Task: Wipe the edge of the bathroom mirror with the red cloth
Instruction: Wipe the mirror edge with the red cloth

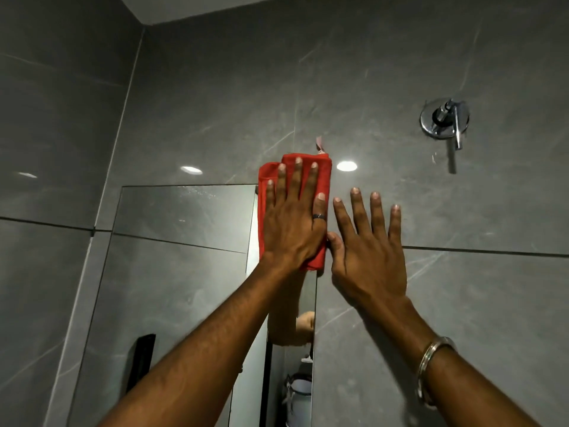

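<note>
The frameless bathroom mirror (184,235) hangs on the grey tiled wall, its top edge near mid-frame and its right edge running down under my left arm. A folded red cloth (323,174) covers the mirror's top right corner. My left hand (292,223) lies flat on the cloth with fingers spread, pressing it against the corner. My right hand (366,251) rests flat on the wall tile just right of the mirror, fingers apart, thumb touching the cloth's lower edge, holding nothing.
A chrome wall valve with a lever (445,120) sticks out at the upper right. A small pink tag (319,144) shows above the cloth. The wall corner (123,118) runs down at the left. Ceiling lights reflect in the glossy tiles.
</note>
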{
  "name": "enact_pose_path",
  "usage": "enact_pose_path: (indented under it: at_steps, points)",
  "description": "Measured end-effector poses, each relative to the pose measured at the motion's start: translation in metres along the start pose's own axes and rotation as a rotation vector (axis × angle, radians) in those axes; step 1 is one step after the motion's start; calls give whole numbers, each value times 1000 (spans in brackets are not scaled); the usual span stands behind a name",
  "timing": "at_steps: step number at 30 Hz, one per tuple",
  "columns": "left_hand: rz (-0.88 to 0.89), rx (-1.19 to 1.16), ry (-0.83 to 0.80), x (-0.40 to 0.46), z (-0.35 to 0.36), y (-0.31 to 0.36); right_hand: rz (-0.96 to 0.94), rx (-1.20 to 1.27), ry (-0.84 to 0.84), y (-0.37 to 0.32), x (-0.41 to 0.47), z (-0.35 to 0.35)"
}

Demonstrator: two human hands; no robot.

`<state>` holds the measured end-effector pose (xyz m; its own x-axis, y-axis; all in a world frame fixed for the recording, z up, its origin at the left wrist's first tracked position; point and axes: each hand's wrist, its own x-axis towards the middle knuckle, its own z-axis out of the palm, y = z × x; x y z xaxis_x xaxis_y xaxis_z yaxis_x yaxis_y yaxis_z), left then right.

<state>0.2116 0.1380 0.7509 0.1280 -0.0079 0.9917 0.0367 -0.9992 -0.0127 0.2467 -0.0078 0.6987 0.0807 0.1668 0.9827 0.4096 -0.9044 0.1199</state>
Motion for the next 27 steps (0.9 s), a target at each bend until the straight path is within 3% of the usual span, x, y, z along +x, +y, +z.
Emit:
enact_pose_path:
  at_steps: [10,19,27]
  points:
    - [-56,-74,2,-94,14,9,-85,62,-62,0,-57,-3]
    - [-41,-11,-14,-4,0,5,-63,75,-42,10,-36,-7]
    - [-43,-45,32,-44,0,10,-46,8,48,6,-62,10]
